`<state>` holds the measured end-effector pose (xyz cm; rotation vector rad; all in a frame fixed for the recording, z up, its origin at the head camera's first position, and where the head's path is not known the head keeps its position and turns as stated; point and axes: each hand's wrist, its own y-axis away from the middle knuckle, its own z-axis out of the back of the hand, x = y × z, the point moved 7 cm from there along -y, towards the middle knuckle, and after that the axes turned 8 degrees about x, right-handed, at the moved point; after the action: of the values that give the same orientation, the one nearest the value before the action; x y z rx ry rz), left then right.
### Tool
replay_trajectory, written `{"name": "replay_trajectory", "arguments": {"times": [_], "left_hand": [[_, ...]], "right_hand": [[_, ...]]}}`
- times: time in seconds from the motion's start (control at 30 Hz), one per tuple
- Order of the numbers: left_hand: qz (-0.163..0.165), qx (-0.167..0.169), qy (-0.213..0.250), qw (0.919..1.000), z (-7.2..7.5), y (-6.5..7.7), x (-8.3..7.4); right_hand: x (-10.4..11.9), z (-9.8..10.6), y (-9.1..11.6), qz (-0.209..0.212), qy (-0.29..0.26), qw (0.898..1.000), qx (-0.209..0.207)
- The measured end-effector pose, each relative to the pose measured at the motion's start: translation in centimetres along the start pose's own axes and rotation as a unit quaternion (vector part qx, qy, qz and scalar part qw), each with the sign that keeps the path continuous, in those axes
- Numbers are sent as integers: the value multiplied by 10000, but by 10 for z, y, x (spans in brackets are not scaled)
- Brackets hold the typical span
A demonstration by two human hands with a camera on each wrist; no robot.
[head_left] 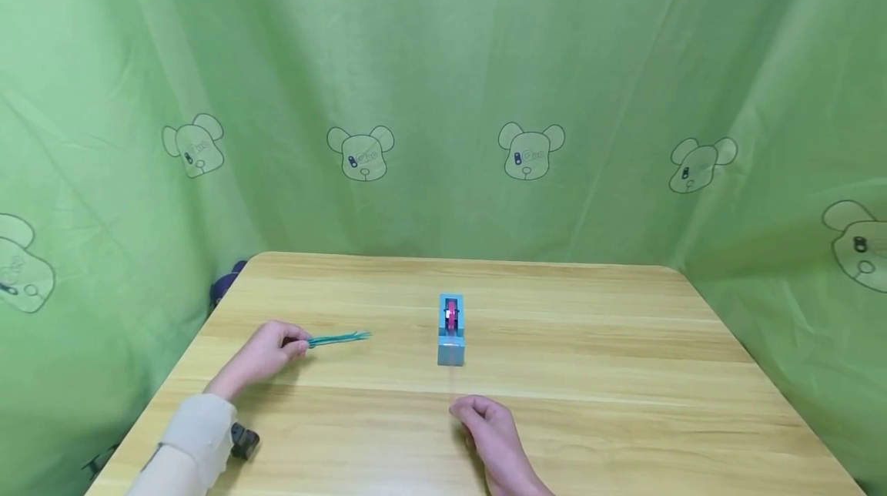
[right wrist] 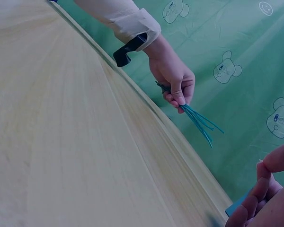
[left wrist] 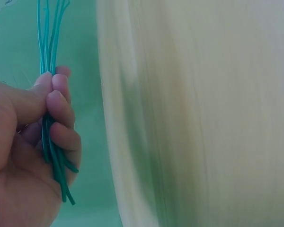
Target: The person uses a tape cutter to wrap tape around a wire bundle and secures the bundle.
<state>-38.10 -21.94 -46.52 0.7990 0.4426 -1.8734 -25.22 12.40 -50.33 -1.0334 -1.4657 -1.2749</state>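
Observation:
My left hand (head_left: 266, 351) grips a bundle of thin teal-green wires (head_left: 339, 338) over the left part of the table. In the left wrist view, thumb and fingers close round the bundle's middle, and its ends (left wrist: 64, 187) stick out below. A light-blue tape dispenser (head_left: 451, 353) with a pink-cored roll (head_left: 451, 316) stands at the table's middle. From its front a faint clear strip of tape (head_left: 453, 382) runs toward me. My right hand (head_left: 493, 438) pinches the strip's end between thumb and forefinger. In the right wrist view this hand (right wrist: 270, 194) partly hides the dispenser.
The wooden table (head_left: 624, 373) has rounded far corners. Green curtains (head_left: 443, 57) printed with bear heads hang behind it and at both sides. A black wrist device (head_left: 244, 440) is strapped at the left sleeve. Something dark purple (head_left: 223, 286) shows beyond the table's left edge.

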Motion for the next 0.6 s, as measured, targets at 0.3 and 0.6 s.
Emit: {"name": "replay_trajectory", "arguments": {"times": [0.3,0.6], "left_hand": [[204,-127,44,9997,-4,1,-2],[245,-93,91,9996,-10,1,-6]], "right_hand": [[1,-1,1,41,-10,10000,42],[2,-1,1,69,-13,10000,31]]}}
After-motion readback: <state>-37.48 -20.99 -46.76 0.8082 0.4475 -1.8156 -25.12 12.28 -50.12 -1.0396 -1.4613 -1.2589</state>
